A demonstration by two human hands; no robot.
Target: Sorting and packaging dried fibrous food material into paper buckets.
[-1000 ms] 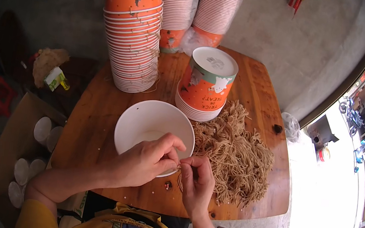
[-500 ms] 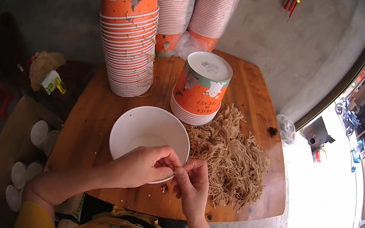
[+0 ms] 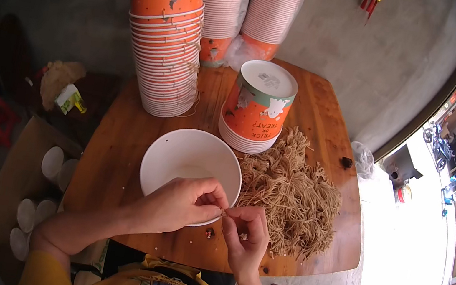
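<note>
A paper bucket point(image 3: 163, 153), white inside, stands upright on the table with a small hole near its far rim. Over its near right rim lies my left hand point(image 3: 186, 201), fingers curled and closed at the edge. Just right of it is my right hand point(image 3: 248, 241), thumb and forefinger pinched together close to the left fingertips. A tiny tan bit, seemingly a cord end, shows between the two hands; most of it is hidden by the fingers. Beside the right hand spreads a heap of tan cords point(image 3: 298, 207).
Upside-down orange buckets point(image 3: 253, 114) stand behind the cords. A tall stack of buckets point(image 3: 162, 66) with cord on its side rises at the far left. Wrapped stacks point(image 3: 273, 6) stand at the back. A carton point(image 3: 18, 169) with white cups is left of the wooden table point(image 3: 96, 181).
My right hand has drawn slightly down and right from the left fingertips, its fingers still pinched. My left hand stays at the bucket's rim. The whole view has shifted slightly.
</note>
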